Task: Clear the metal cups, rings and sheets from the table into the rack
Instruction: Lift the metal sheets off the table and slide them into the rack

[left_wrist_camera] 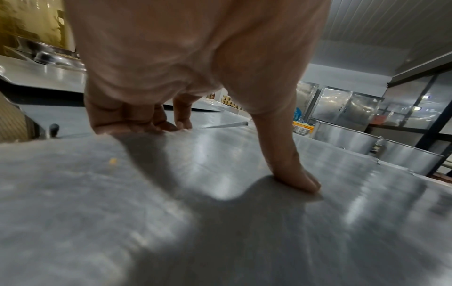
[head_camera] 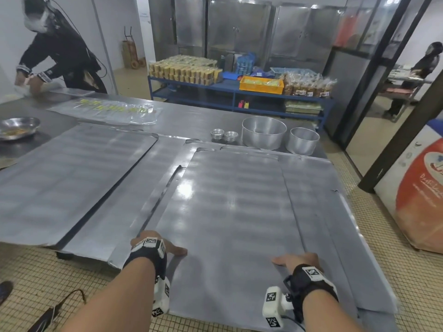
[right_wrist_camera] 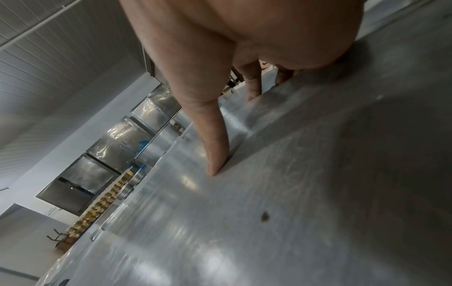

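— At the near edge of the bench (head_camera: 182, 121), what are the hands doing?
— Both arms reach forward, palms down. The left hand (head_camera: 153, 246) and right hand (head_camera: 299, 259) press on the top sheet (head_camera: 235, 212), thumbs splayed inward, fingers (left_wrist_camera: 137, 116) bent, tips on the metal, clasping nothing.
— And the other pieces?
— Cups (head_camera: 224, 135) and rings (head_camera: 263, 133) stand at the far side, just beyond the sheets.

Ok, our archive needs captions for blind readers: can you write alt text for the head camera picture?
The left hand and right hand press on the near end of the top metal sheet of a stack on a steel table. Beyond it stand two small cup stacks and two metal rings; more sheets lie to the left.
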The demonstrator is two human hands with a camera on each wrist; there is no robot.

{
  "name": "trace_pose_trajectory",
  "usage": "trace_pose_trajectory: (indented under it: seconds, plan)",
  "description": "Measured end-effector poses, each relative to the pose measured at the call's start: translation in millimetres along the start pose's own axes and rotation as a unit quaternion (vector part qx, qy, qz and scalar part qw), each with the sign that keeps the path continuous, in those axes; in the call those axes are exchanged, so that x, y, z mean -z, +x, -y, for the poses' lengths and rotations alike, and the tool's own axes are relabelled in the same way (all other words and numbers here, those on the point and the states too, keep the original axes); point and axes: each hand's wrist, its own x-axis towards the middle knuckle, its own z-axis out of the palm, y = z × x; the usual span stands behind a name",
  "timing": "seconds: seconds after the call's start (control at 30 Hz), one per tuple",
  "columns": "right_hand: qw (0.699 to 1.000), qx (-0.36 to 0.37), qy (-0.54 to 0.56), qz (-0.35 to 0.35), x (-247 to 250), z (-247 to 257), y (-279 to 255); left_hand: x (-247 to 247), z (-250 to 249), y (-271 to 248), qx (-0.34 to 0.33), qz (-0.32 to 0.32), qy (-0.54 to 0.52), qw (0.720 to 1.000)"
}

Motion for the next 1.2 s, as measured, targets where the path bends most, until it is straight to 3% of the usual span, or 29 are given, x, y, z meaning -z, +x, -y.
trace_pose_trajectory:
  seconds: [0.07, 0.43, 0.7, 1.2]
  plan:
    - [1.0, 0.003, 0.004, -0.004, 13, -5, 6, -10, -9, -9, -0.003, 0.019, 0.002, 1.0]
    - [1.0, -0.016, 0.009, -0.021, 55, -23, 47, -43, -57, -39, -0.035, -0.003, 0.006, 0.999]
    - [0.998, -0.008, 0.009, -0.06, 68, -18, 73, -59, -84, -49, -0.04, -0.017, 0.006, 0.999]
    - [0.998, 0.026, -0.007, -0.048, 68, -21, 95, -69, -98, -39, -0.049, -0.03, 0.023, 0.998]
